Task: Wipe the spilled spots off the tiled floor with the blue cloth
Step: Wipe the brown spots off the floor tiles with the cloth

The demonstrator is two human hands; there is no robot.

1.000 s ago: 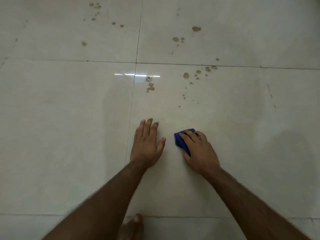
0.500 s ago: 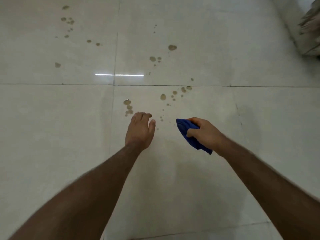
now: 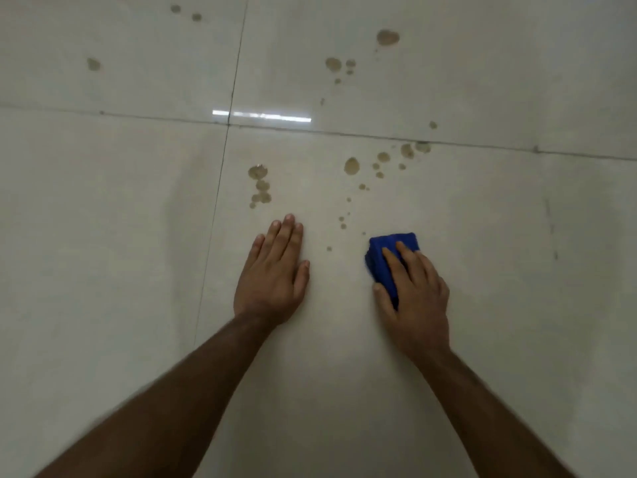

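Cloth placement step, wiping proper not begun on the visible marks. Right hand [image 3: 412, 298] presses the folded blue cloth [image 3: 389, 257] flat on the tiled floor [image 3: 517, 305]; fingers lie straight and close together over the top of it, thumb along its near-left edge, so it reads as a press, not a pinch, though I cannot tell whether the thumb tucks under the fold. Left hand [image 3: 274, 274] is planted palm-down on the tile, fingers straight and pressed together, thumb slightly out, holding nothing; judged to be bracing body weight. Cloth sits right of centre, just near of the trail of small drops [image 3: 343, 220] and apart from it. Larger brown spots [image 3: 351, 166] lie farther off along the grout line, another cluster [image 3: 260, 188] sits just far of the left fingertips, and more spots [image 3: 387, 37] are on the far tiles, all unwiped. Next move, as I read it: push the cloth far-left through the small drops, then on to the bigger spots, keeping downward pressure so the fold stays flat. Far tiles likely need the brace hand moved forward first. Risk: smearing rather than lifting if the cloth face is already loaded.
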